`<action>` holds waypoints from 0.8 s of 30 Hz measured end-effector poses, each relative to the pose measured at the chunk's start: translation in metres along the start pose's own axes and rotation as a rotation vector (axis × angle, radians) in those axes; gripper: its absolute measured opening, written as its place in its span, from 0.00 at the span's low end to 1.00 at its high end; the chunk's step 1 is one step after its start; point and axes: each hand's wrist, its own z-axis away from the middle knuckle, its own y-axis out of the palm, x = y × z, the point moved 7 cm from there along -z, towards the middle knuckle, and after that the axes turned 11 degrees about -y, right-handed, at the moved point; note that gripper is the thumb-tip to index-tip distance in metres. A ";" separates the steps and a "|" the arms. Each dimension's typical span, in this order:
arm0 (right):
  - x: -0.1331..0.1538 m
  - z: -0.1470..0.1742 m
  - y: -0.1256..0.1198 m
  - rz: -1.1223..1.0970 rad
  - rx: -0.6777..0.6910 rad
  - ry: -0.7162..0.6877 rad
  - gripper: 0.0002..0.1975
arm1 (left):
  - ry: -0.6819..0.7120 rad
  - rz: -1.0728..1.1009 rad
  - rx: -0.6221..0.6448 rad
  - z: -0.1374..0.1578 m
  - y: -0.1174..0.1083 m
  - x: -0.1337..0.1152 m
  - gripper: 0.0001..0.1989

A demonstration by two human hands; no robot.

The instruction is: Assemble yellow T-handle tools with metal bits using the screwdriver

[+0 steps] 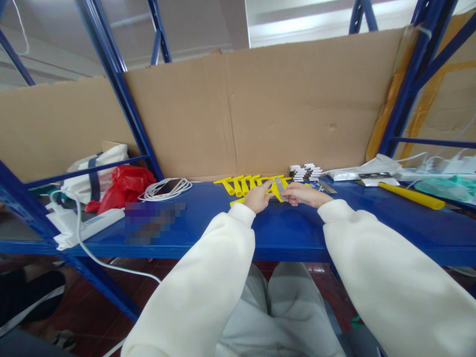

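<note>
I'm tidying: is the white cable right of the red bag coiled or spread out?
Coiled: the white cable lies in overlapping loops on the blue shelf.

Yellow plastic piece [275,192] between left hand [256,199] and right hand [304,195] partly hidden; dark pixelated rectangle [154,223] left of both unreadable.

Held tool [275,192] smooth plastic; panel [297,104] matt cardboard; shelf [215,218] glossy metal.

Ceiling [316,22] is bright; floor [92,307] below the front edge of the blue shelf [201,213] is dim. Pixelation masks a patch near its left end. Wide-angle distortion splays the posts [104,44].
</note>
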 end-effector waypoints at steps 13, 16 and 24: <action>-0.001 -0.002 -0.008 -0.203 -0.107 0.045 0.11 | 0.121 -0.182 0.100 0.009 0.006 -0.015 0.22; -0.003 -0.002 -0.013 -0.163 -0.155 0.064 0.10 | 0.178 -0.230 0.117 0.013 0.008 -0.023 0.23; 0.000 0.000 -0.016 -0.140 -0.192 0.046 0.11 | 0.297 -0.291 0.125 0.017 0.011 -0.033 0.24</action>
